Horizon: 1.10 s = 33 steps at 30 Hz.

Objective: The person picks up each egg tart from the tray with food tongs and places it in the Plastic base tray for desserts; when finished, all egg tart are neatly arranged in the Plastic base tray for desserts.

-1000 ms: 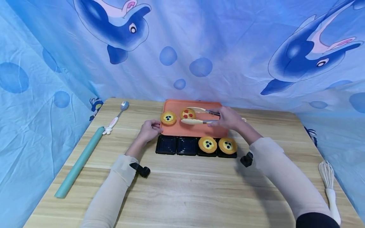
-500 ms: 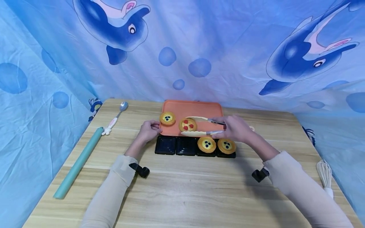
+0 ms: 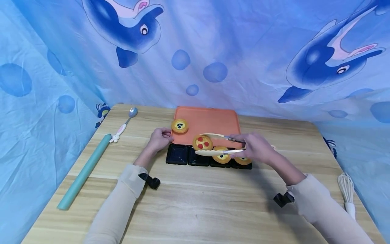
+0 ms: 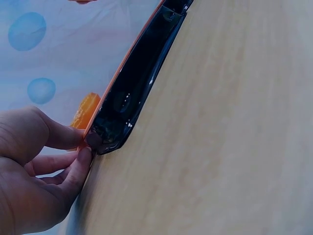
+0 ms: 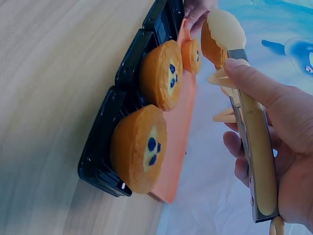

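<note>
My right hand (image 3: 256, 148) grips a pair of tongs (image 5: 258, 156) with cream-coloured tips. Between the tips is a tart with red fruit pieces (image 3: 202, 142), held above the second compartment from the left of a black tray (image 3: 177, 154). Two tarts with dark berries fill that tray's right-hand compartments: one (image 5: 159, 76) beside the other (image 5: 137, 152); in the head view the tongs partly cover them. With thumb and fingers my left hand (image 3: 159, 139) pinches the front left corner of an orange tray (image 3: 213, 118). Another dark-berry tart (image 3: 179, 126) sits on its left side.
At the left of the wooden table (image 3: 198, 203) lie a spoon with a rabbit handle (image 3: 120, 129) and a long green bar-shaped object (image 3: 85, 171). A whisk (image 3: 347, 191) lies near the right edge. A blue dolphin-print cloth (image 3: 207, 40) hangs behind.
The red-fruit tart has moved with the tongs from the orange tray toward me, over the black tray's edge. My left hand has stayed at the tray's corner.
</note>
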Each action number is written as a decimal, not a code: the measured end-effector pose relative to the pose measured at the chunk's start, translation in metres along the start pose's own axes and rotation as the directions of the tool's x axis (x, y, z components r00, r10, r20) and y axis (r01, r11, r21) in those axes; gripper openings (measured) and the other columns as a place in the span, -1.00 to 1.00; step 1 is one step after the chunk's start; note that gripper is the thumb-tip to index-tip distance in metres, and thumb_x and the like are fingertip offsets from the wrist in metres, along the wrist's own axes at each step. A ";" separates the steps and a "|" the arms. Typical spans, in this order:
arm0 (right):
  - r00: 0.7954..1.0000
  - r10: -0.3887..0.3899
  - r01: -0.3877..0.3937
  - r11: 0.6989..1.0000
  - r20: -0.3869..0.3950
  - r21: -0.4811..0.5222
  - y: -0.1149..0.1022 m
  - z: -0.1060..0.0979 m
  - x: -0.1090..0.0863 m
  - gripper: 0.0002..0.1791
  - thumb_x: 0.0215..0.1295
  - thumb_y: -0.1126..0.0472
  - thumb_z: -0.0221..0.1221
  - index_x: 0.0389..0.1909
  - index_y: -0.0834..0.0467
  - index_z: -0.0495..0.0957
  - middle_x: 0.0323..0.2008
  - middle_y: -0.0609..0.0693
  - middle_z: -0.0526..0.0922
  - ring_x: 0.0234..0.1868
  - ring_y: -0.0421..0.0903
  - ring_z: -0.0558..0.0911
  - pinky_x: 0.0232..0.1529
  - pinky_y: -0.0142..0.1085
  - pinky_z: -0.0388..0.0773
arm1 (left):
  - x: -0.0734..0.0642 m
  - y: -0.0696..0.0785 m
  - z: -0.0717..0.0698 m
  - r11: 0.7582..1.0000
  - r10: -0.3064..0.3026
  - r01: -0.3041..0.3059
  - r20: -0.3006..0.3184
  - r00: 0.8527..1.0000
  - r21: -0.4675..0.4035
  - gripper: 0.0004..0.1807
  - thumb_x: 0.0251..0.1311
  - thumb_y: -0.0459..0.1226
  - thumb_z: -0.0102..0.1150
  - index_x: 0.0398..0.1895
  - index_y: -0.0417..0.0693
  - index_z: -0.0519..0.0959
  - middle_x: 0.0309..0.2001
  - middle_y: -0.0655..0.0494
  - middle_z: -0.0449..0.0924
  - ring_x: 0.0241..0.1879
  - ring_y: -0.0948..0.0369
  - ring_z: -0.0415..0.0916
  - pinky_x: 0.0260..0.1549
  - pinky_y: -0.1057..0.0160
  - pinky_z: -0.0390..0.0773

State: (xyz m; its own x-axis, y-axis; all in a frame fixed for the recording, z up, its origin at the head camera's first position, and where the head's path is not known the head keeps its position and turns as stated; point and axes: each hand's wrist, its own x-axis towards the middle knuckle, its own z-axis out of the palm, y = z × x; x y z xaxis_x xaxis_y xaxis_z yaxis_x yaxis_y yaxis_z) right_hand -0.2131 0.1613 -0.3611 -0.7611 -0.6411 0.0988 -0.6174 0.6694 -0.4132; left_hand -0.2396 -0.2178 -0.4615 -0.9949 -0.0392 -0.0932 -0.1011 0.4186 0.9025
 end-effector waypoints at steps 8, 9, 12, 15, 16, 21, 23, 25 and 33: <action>0.998 -0.048 0.049 0.998 0.037 -0.030 -0.004 0.009 0.002 -0.23 0.04 -0.07 0.49 0.30 0.07 0.53 -0.17 -0.03 0.73 -0.62 -0.25 0.34 -0.53 -0.27 0.31 | 0.001 0.000 0.001 1.000 -0.006 0.005 -0.014 1.000 -0.009 -0.61 0.18 -0.47 0.24 0.08 -0.44 0.52 -0.17 -0.16 0.56 -0.21 0.08 0.53 -0.28 0.35 0.54; 0.998 -0.049 0.050 0.998 0.041 -0.024 -0.004 0.010 0.002 -0.24 0.04 -0.06 0.49 0.29 0.08 0.53 -0.14 -0.02 0.73 -0.63 -0.25 0.32 -0.52 -0.27 0.31 | 0.000 0.000 0.001 1.000 -0.006 0.006 -0.014 1.000 -0.009 -0.61 0.18 -0.47 0.24 0.08 -0.44 0.52 -0.17 -0.16 0.56 -0.21 0.07 0.53 -0.28 0.35 0.54; 0.998 -0.041 0.042 0.999 0.057 -0.014 -0.004 0.014 0.004 -0.25 0.04 -0.05 0.49 0.28 0.08 0.54 0.08 0.04 0.67 -0.67 -0.27 0.27 -0.48 -0.27 0.34 | 0.000 0.000 0.000 1.000 -0.016 0.015 -0.011 1.000 -0.013 -0.61 0.18 -0.47 0.24 0.08 -0.44 0.51 -0.17 -0.17 0.56 -0.22 0.08 0.53 -0.29 0.35 0.54; 0.996 -0.034 0.035 0.999 0.082 -0.017 -0.005 0.017 0.005 -0.25 0.06 -0.06 0.48 0.27 0.11 0.54 0.13 0.07 0.64 -0.70 -0.27 0.24 -0.49 -0.29 0.32 | 0.000 0.000 0.000 1.000 -0.023 0.023 -0.005 1.000 -0.019 -0.60 0.19 -0.46 0.24 0.10 -0.44 0.51 -0.16 -0.16 0.56 -0.22 0.08 0.53 -0.30 0.35 0.54; 0.996 -0.030 0.032 0.999 0.089 -0.019 -0.005 0.018 0.005 -0.25 0.06 -0.06 0.48 0.27 0.12 0.54 0.13 0.07 0.64 -0.69 -0.27 0.25 -0.50 -0.30 0.30 | 0.000 0.000 0.000 0.999 -0.026 0.026 -0.003 1.000 -0.021 -0.60 0.19 -0.46 0.24 0.10 -0.44 0.51 -0.16 -0.16 0.56 -0.22 0.08 0.53 -0.30 0.34 0.54; 0.995 -0.020 0.023 0.999 0.101 -0.029 -0.004 0.021 0.006 -0.24 0.05 -0.05 0.48 0.28 0.14 0.53 0.12 0.08 0.64 -0.69 -0.26 0.27 -0.57 -0.31 0.24 | 0.000 0.001 0.001 0.999 -0.037 0.037 -0.001 0.999 -0.028 -0.60 0.18 -0.46 0.25 0.10 -0.43 0.51 -0.15 -0.17 0.56 -0.21 0.07 0.54 -0.28 0.34 0.54; 0.994 -0.023 0.027 0.999 0.103 -0.036 -0.004 0.022 0.007 -0.24 0.05 -0.06 0.48 0.28 0.14 0.53 0.12 0.08 0.64 -0.69 -0.26 0.26 -0.56 -0.31 0.25 | 0.000 0.001 0.001 0.999 -0.039 0.039 -0.002 0.999 -0.027 -0.60 0.18 -0.46 0.25 0.10 -0.43 0.51 -0.15 -0.17 0.56 -0.20 0.07 0.54 -0.28 0.34 0.54; 0.994 -0.027 0.032 0.998 0.105 -0.046 -0.003 0.023 0.007 -0.24 0.05 -0.06 0.48 0.27 0.14 0.53 0.13 0.08 0.63 -0.68 -0.26 0.28 -0.54 -0.31 0.28 | 0.000 0.001 0.001 0.999 -0.036 0.036 -0.002 0.999 -0.025 -0.59 0.18 -0.46 0.25 0.11 -0.43 0.51 -0.15 -0.16 0.56 -0.20 0.08 0.54 -0.27 0.34 0.54; 0.993 -0.005 0.013 0.998 0.114 -0.067 -0.003 0.025 0.008 -0.25 0.04 -0.06 0.49 0.26 0.14 0.54 0.12 0.09 0.64 -0.63 -0.24 0.33 -0.56 -0.30 0.28 | 0.001 0.002 0.000 0.999 -0.028 0.028 -0.002 1.000 -0.018 -0.60 0.18 -0.45 0.24 0.10 -0.43 0.51 -0.16 -0.16 0.56 -0.21 0.08 0.53 -0.29 0.33 0.54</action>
State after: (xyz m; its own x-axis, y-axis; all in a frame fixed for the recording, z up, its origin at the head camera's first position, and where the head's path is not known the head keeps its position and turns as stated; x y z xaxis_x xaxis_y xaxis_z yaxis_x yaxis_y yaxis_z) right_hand -0.2118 0.1445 -0.3820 -0.7305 -0.6829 -0.0033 -0.6389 0.6851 -0.3501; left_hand -0.2405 -0.2169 -0.4603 -0.9917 -0.0529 -0.1176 -0.1289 0.4013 0.9068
